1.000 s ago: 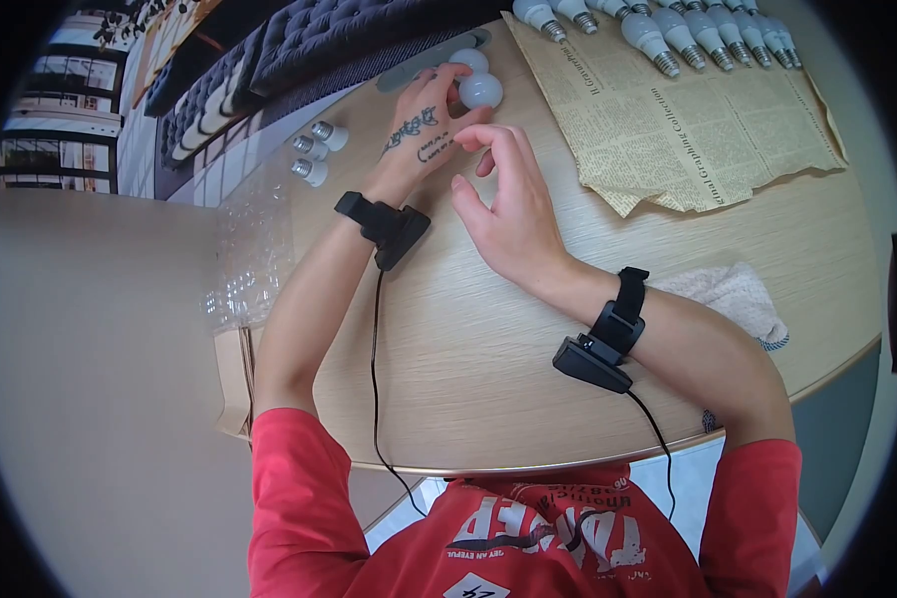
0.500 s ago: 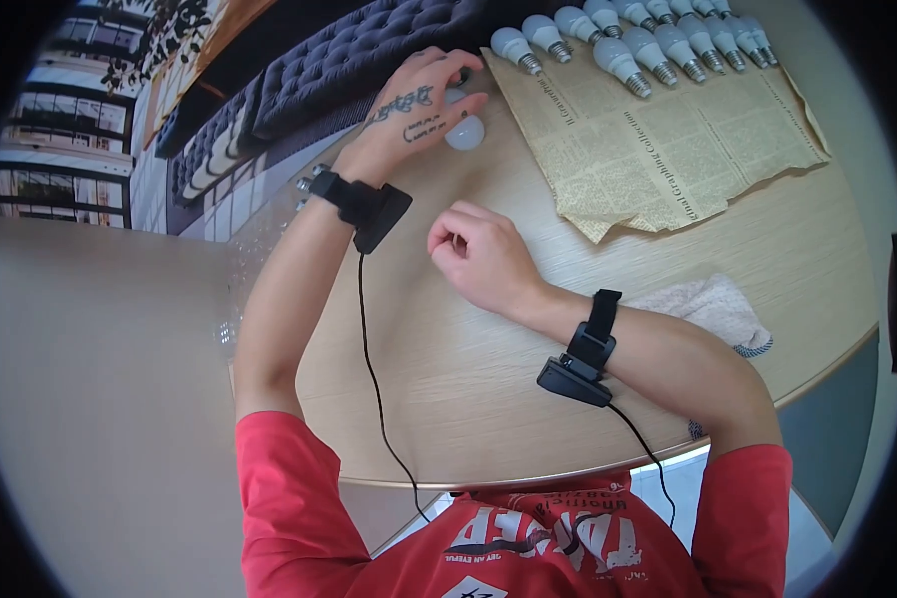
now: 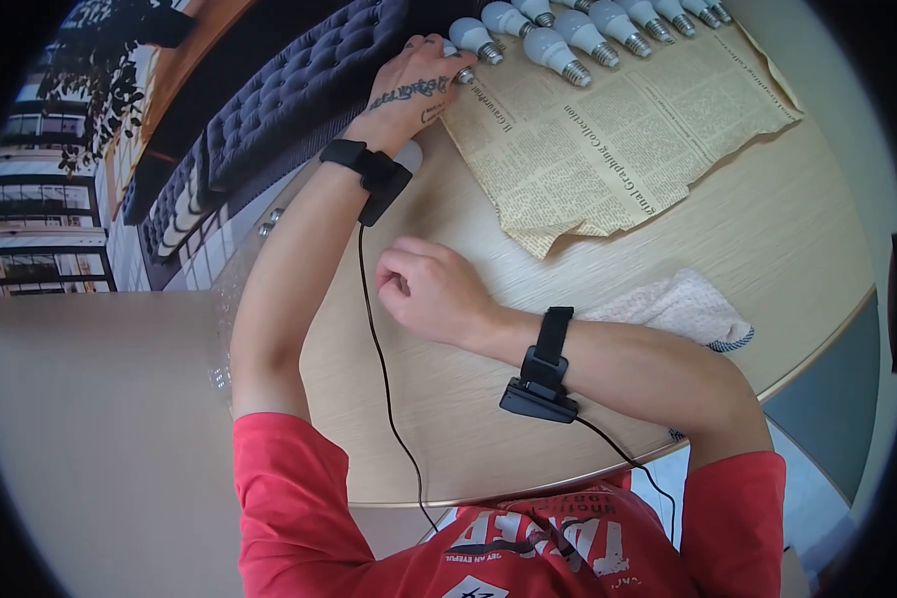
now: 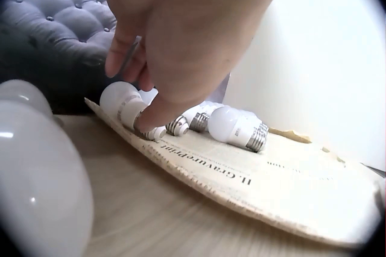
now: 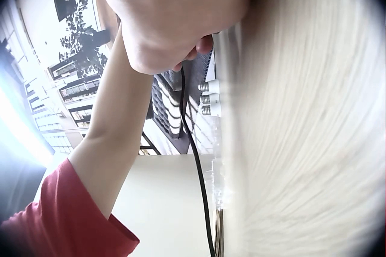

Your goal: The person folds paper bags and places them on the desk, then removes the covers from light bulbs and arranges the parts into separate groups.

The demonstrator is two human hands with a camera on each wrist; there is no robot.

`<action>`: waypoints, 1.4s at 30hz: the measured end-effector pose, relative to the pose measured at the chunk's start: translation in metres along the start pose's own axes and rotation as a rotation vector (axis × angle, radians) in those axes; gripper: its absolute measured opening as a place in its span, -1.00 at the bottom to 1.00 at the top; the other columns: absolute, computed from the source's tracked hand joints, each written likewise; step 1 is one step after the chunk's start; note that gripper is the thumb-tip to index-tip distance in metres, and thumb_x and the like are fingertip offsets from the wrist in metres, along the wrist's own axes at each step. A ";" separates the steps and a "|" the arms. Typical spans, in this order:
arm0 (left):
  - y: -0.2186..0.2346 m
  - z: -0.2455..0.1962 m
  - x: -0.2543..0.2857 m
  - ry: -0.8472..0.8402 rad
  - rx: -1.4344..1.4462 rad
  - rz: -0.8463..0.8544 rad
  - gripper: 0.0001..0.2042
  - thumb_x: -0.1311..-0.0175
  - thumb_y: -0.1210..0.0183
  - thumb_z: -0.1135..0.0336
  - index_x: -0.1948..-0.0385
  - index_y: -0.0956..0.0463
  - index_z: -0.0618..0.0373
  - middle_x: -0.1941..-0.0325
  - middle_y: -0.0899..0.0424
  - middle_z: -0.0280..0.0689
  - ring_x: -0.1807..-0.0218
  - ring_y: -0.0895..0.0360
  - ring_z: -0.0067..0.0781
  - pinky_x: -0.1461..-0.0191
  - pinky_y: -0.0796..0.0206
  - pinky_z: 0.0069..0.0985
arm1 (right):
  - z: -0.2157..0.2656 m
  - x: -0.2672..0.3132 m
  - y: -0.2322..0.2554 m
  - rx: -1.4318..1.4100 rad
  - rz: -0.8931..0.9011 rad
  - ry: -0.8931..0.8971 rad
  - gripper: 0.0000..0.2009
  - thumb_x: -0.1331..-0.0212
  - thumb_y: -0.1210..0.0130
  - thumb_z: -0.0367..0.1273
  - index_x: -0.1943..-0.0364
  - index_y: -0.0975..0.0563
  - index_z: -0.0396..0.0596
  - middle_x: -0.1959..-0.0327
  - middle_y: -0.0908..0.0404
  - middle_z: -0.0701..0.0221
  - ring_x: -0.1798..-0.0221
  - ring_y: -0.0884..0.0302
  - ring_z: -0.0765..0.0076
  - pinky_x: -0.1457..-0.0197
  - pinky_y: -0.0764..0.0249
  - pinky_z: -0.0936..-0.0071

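Observation:
At the left corner of the brown printed paper [image 3: 608, 149], the left hand [image 3: 414, 90] pinches a white bulb [image 4: 119, 99]; its thumb lies by the metal base and the bulb rests at the paper's edge. Beside it several more bulbs [image 3: 558, 55] lie in rows on the paper. Behind the left wrist, a round white bulb [image 3: 409, 156] is partly hidden; it looms large in the left wrist view. The right hand [image 3: 434, 289] is over the bare tabletop nearer the body, fingers loosely curled, with nothing visible in it.
A white cloth [image 3: 668, 309] lies to the right, behind the right forearm. Small bulbs [image 5: 210, 99] and clear plastic packaging [image 3: 224, 329] are at the table's left side. Black cables hang from both wrist cameras. A dark tufted sofa picture [image 3: 289, 100] stands behind.
The left hand has gone from the round bulbs to the paper's corner, bringing a bulb there. The right hand has drawn back toward the body and its fingers have curled in.

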State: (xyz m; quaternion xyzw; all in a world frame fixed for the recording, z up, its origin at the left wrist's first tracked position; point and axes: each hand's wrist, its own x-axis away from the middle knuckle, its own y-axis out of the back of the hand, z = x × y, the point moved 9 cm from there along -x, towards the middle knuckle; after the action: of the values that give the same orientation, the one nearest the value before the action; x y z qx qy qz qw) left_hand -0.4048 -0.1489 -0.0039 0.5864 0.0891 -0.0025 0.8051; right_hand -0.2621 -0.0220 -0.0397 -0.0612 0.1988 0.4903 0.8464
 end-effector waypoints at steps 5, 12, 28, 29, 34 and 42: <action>-0.012 -0.004 -0.005 -0.054 -0.073 -0.046 -0.65 -0.25 -0.19 0.37 -0.07 -0.59 -0.25 0.05 -0.54 -0.25 -0.08 -0.55 -0.24 -0.11 -0.52 -0.32 | -0.002 -0.001 -0.001 0.010 0.007 -0.002 -0.94 -0.09 -0.08 -0.50 0.43 -0.58 -0.12 0.38 -0.58 0.29 0.34 -0.58 0.09 0.22 -0.51 0.24; -0.013 -0.008 -0.001 -0.126 -0.138 -0.068 -0.72 -0.26 -0.21 0.33 -0.01 -0.59 -0.11 0.09 -0.59 -0.27 -0.08 -0.58 -0.24 -0.10 -0.53 -0.33 | -0.003 -0.001 -0.002 0.003 -0.002 -0.001 -0.94 -0.09 -0.08 -0.50 0.44 -0.58 -0.12 0.38 -0.58 0.30 0.36 -0.58 0.11 0.23 -0.51 0.25; 0.027 0.010 0.019 0.022 0.127 -0.180 -0.70 -0.18 -0.29 0.23 0.06 -0.55 0.00 0.25 -0.64 -0.25 0.13 -0.60 -0.23 0.10 -0.50 -0.34 | -0.002 -0.001 0.000 -0.019 0.012 -0.015 -0.94 -0.10 -0.08 -0.47 0.45 -0.56 -0.09 0.40 -0.57 0.30 0.34 -0.58 0.05 0.23 -0.51 0.19; 0.036 0.014 0.023 0.054 0.206 -0.206 -0.71 -0.18 -0.30 0.25 0.06 -0.55 0.01 0.29 -0.63 -0.27 0.19 -0.59 -0.30 0.13 -0.48 -0.40 | -0.002 -0.001 0.000 -0.030 0.007 -0.021 -0.94 -0.10 -0.08 -0.46 0.47 -0.55 -0.08 0.41 -0.58 0.29 0.34 -0.58 0.01 0.23 -0.51 0.16; 0.072 0.035 0.068 0.329 0.712 -0.289 -0.77 -0.23 -0.31 0.33 0.10 -0.59 0.09 0.41 -0.59 -0.43 0.39 -0.46 -0.65 0.22 -0.37 -0.65 | -0.001 -0.003 0.002 -0.035 0.019 -0.048 -0.96 -0.13 -0.07 -0.45 0.39 -0.54 -0.09 0.38 -0.58 0.26 0.31 -0.59 0.03 0.22 -0.50 0.17; 0.069 0.053 0.164 0.577 1.519 -0.369 -0.83 -0.40 -0.10 0.42 0.05 -0.52 0.21 0.28 -0.59 -0.33 0.37 -0.49 -0.62 0.31 -0.32 -0.64 | -0.007 -0.006 0.006 -0.143 -0.029 -0.128 -0.86 -0.30 0.01 -0.39 0.16 -0.47 -0.15 0.30 -0.62 0.14 0.28 -0.61 0.01 0.19 -0.48 0.16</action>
State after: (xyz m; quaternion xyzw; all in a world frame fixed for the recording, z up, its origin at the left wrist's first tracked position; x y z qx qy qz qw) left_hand -0.2285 -0.1613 0.0530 0.9235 0.3609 -0.0433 0.1227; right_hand -0.2714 -0.0260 -0.0432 -0.0929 0.1078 0.4937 0.8579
